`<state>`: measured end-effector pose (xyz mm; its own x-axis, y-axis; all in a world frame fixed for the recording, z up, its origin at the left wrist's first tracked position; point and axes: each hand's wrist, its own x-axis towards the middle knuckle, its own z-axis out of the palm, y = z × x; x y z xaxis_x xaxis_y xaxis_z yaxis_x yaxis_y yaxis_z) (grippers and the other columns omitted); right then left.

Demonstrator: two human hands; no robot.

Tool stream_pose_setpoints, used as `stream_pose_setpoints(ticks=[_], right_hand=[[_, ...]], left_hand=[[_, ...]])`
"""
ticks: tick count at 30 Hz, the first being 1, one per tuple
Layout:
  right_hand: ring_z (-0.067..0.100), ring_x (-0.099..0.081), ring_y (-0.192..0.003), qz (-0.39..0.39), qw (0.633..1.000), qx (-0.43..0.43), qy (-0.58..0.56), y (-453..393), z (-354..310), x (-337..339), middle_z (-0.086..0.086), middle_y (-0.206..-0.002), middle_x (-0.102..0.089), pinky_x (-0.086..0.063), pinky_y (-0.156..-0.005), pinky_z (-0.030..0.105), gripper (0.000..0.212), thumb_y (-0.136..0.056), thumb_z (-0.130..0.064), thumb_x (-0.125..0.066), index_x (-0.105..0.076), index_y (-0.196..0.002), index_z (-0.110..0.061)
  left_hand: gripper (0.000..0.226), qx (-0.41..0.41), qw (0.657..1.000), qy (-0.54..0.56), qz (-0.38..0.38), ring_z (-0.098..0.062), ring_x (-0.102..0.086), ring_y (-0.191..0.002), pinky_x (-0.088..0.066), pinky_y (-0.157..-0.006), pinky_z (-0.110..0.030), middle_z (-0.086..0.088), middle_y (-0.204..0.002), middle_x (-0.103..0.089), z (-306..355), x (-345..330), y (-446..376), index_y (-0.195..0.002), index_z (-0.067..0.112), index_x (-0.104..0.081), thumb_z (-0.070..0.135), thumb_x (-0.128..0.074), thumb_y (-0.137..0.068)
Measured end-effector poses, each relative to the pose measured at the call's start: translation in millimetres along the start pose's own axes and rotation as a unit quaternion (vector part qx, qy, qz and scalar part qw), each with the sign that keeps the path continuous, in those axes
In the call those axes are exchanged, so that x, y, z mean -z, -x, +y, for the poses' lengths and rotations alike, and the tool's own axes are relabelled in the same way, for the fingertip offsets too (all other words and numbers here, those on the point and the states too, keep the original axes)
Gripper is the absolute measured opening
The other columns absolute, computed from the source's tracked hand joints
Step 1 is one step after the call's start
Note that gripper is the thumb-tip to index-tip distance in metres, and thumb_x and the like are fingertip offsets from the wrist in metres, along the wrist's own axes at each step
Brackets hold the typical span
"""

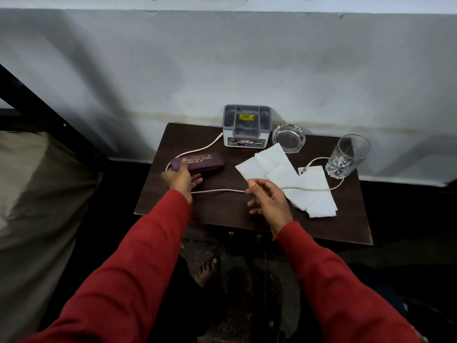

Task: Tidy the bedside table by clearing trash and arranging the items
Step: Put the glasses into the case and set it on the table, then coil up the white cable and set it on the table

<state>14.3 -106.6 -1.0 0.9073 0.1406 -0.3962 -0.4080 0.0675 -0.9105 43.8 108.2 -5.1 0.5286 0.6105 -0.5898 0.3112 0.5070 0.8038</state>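
Standing against a grey wall [222, 70], the dark table [222, 206]; left hand [181, 178] grips case [202, 163], right hand [267, 199] pinches cable [217, 191].

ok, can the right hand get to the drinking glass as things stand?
Probably yes. The right hand pinches the cable, so it would likely let go first. Between it and the glass lie only flat tissues and cable; nothing upright blocks the way.
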Motion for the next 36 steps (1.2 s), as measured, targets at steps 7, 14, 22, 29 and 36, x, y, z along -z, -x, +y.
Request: stream_pose_setpoints(ticks=[7, 14, 22, 29, 36], right_hand=[[-0.007, -0.057, -0.071, 0.005, 0.965, 0.12, 0.235, -4.3, 11.2, 4.8, -0.008, -0.09, -0.069, -0.043, -0.072, 0.006, 0.015, -0.091, -0.015, -0.066, -0.072, -0.104, -0.015], [0.01, -0.062, -0.087, 0.012, 0.949, 0.161, 0.272, 3.6, 8.9, 11.7, -0.002, -0.102, -0.072, -0.041, -0.075, 0.002, 0.017, -0.09, -0.01, -0.065, -0.073, -0.104, -0.015], [0.021, -0.043, -0.129, -0.007, 0.868, 0.254, 0.427, 33.6, -8.5, 14.3, -0.002, -0.148, -0.04, -0.042, -0.108, 0.039, 0.06, -0.09, -0.026, -0.059, -0.037, -0.146, -0.033], [0.027, -0.053, -0.116, 0.133, 0.812, 0.249, 0.512, 34.3, -64.6, 20.2, 0.001, -0.132, -0.051, -0.055, -0.081, 0.045, 0.057, -0.094, -0.043, -0.052, -0.032, -0.147, -0.041], [0.033, -0.059, -0.104, 0.22, 0.766, 0.246, 0.552, 25.1, -99.4, 78.5, 0.007, -0.114, -0.061, -0.052, -0.078, 0.042, 0.033, -0.099, -0.049, -0.043, -0.064, -0.111, -0.025]], left_hand=[[0.076, -0.166, 0.907, -0.384, 0.042, -0.042, -0.051, -0.13, -0.04, -0.112, -0.041, -0.027, -0.141, -0.048, -6.7, 9.9, -7.1, -0.138, 0.001, -0.047, 0.05, -0.073, -0.085], [0.053, -0.194, 0.584, -0.774, -0.149, -0.033, -0.045, -0.131, -0.025, -0.108, -0.063, -0.005, -0.137, -0.047, -1.9, 38.9, 24.0, -0.113, 0.041, -0.057, 0.073, -0.068, -0.072], [0.017, -0.561, 0.558, -0.612, 0.008, -0.032, -0.063, -0.097, -0.033, -0.089, -0.049, 0.002, -0.097, -0.073, 44.1, 41.3, 80.4, -0.093, 0.033, -0.077, 0.045, -0.066, -0.089], [0.015, -0.733, 0.496, -0.458, -0.082, -0.031, -0.061, -0.084, -0.041, -0.084, -0.044, -0.005, -0.091, -0.064, 79.4, 14.7, 131.5, -0.094, 0.023, -0.077, 0.034, -0.071, -0.086], [0.026, -0.644, 0.511, -0.55, -0.146, -0.03, -0.07, -0.082, -0.056, -0.06, -0.039, -0.002, -0.103, -0.067, 85.9, 14.0, 135.4, -0.113, 0.025, -0.071, 0.04, -0.063, -0.094]])
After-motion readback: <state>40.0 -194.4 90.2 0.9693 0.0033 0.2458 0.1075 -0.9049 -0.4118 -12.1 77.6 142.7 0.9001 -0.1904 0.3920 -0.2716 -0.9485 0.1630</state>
